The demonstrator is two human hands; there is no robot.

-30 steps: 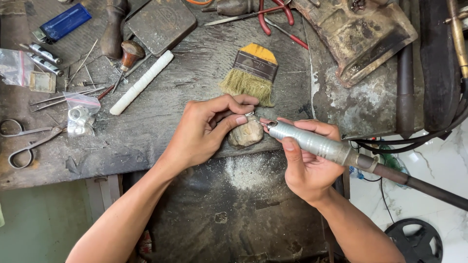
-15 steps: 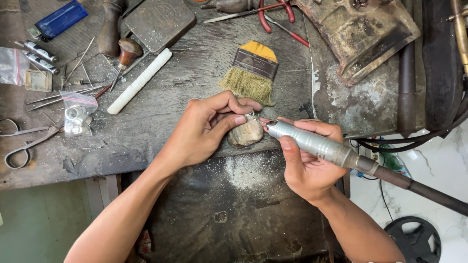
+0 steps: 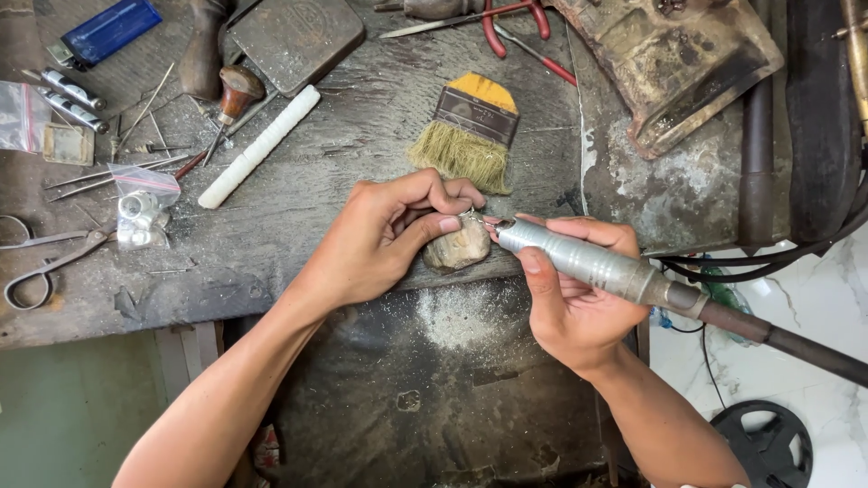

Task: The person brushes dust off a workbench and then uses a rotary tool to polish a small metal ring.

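Little has moved since the earlier frames: both hands stay at the front edge of the workbench (image 3: 298, 194), and the view has only drifted slightly, so the tools along the back edge sit a touch lower in the picture.

The left hand (image 3: 380, 239) curls over a small silvery piece (image 3: 472, 217), pinching it between thumb and forefinger against a rounded, pale brown wooden peg (image 3: 458, 247) that juts from the front edge. The piece is tiny, bright and glinting; its exact shape is too small to tell.

The right hand (image 3: 574, 303) wraps its fingers around a ribbed, silver rotary handpiece (image 3: 579, 259), thumb along its side. The handpiece's tip meets the small piece just beside the left thumbnail. A dark flexible shaft (image 3: 778, 339) runs from the handpiece off to the right.

Below the peg, pale dust (image 3: 452, 316) lies scattered on a dark panel.

Just behind the hands lies a paintbrush (image 3: 470, 136) with a yellow handle and tan bristles. Towards the left edge rest a white ribbed stick (image 3: 258, 147), a clear bag of small parts (image 3: 140, 212) and scissors (image 3: 45, 262). A blue lighter (image 3: 108, 29) sits at the back left corner, and red-handled pliers (image 3: 515, 27) lie along the back edge.
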